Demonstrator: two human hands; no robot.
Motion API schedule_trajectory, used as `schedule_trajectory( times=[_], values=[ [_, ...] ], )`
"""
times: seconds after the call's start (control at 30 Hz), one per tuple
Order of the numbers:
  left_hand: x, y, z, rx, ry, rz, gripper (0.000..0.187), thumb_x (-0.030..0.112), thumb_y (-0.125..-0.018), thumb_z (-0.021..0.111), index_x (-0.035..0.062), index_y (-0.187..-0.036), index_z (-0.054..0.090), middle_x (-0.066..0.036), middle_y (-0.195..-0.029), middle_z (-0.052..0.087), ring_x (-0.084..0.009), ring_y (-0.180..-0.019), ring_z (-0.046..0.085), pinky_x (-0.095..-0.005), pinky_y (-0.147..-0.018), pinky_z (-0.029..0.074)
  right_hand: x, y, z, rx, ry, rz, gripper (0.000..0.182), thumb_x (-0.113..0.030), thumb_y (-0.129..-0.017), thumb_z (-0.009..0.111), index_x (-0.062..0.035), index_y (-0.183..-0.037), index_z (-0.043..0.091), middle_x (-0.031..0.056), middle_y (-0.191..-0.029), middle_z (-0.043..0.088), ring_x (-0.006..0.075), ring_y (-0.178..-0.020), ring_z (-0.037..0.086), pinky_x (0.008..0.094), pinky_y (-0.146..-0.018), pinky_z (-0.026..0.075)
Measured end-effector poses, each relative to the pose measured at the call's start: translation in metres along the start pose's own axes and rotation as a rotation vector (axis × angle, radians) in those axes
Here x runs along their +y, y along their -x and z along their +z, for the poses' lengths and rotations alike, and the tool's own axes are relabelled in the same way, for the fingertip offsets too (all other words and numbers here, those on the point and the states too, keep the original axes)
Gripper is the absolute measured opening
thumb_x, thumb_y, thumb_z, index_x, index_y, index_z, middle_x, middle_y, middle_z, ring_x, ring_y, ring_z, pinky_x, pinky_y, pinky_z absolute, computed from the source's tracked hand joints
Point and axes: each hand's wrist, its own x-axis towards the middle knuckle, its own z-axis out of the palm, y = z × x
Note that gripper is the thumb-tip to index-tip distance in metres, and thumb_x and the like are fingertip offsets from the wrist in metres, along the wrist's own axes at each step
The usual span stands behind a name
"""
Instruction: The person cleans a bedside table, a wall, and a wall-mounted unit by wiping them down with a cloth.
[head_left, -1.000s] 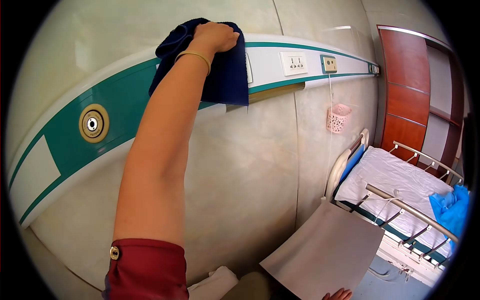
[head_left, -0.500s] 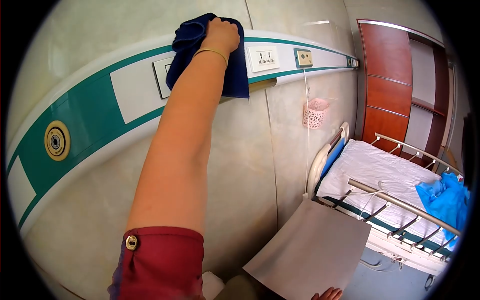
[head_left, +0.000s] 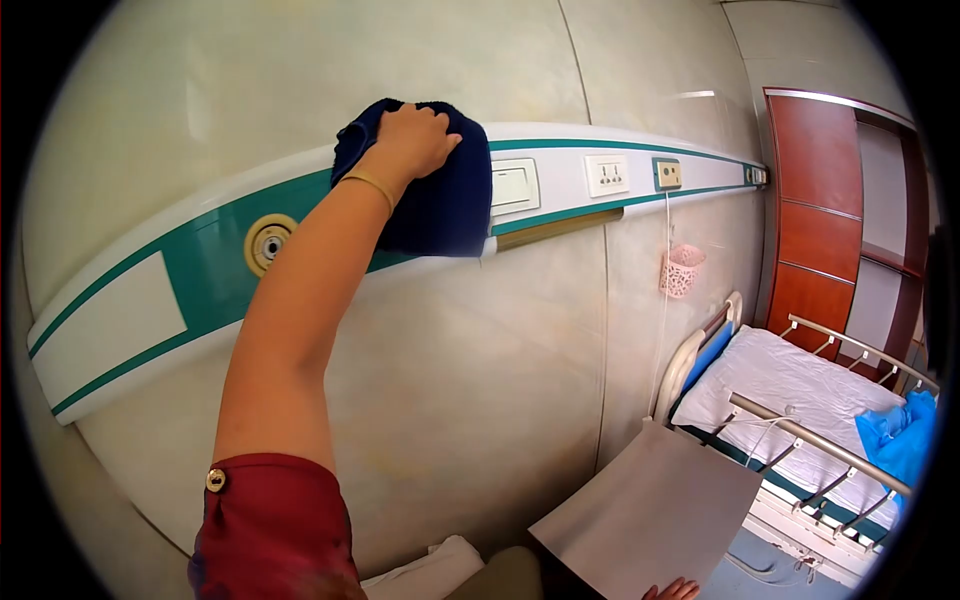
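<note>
My left hand is raised with the arm stretched up, pressing a dark blue cloth flat against the white and green wall rail. The cloth covers the rail between a round yellow outlet and a white switch plate. A thin yellow band sits on that wrist, and a red sleeve covers the upper arm. Only the fingertips of my right hand show at the bottom edge, on a grey board.
Further right on the rail are a socket plate and a small tan plate. A pink basket hangs on the wall. A hospital bed with side rails and a blue sheet stands at right, with a red-brown cabinet behind it.
My left hand has slid the blue cloth leftward along the rail, off the switch plate and toward the yellow outlet. The view has shifted with my head.
</note>
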Motion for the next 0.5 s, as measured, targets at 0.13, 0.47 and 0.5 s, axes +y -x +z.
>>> schedule_trajectory(
  times=[0.13, 0.47, 0.5],
  values=[
    [-0.051, 0.048, -0.016, 0.008, -0.034, -0.046, 0.039, 0.042, -0.089, 0.043, 0.0079, -0.103, 0.058, -0.009, -0.104, 0.059, -0.0270, -0.100, 0.055, -0.0428, -0.079, 0.046, 0.004, 0.002, -0.002, -0.014, -0.041, -0.031, 0.058, -0.049, -0.085, 0.044, -0.0109, -0.129, 0.041, 0.0158, -0.136, 0.035, 0.0331, -0.125, 0.033, 0.0504, -0.092, 0.036],
    [-0.186, 0.172, -0.050, 0.169, -0.167, -0.271, 0.034, 0.035, -0.088, 0.045, 0.0067, -0.092, 0.063, -0.008, -0.092, 0.060, -0.0260, -0.090, 0.057, -0.0414, -0.071, 0.047, 0.006, 0.003, -0.003, -0.024, -0.095, -0.034, 0.058, -0.050, -0.086, 0.042, -0.0102, -0.129, 0.041, 0.0151, -0.135, 0.037, 0.0331, -0.125, 0.033, 0.0489, -0.093, 0.037],
    [-0.199, 0.185, -0.053, 0.200, -0.194, -0.290, 0.033, 0.034, -0.088, 0.046, 0.0067, -0.091, 0.063, -0.008, -0.091, 0.060, -0.0259, -0.089, 0.057, -0.0415, -0.070, 0.047, 0.006, 0.004, -0.006, -0.056, -0.115, -0.025, 0.059, -0.050, -0.087, 0.042, -0.0099, -0.130, 0.041, 0.0152, -0.136, 0.036, 0.0334, -0.125, 0.032, 0.0492, -0.093, 0.037]
  ],
)
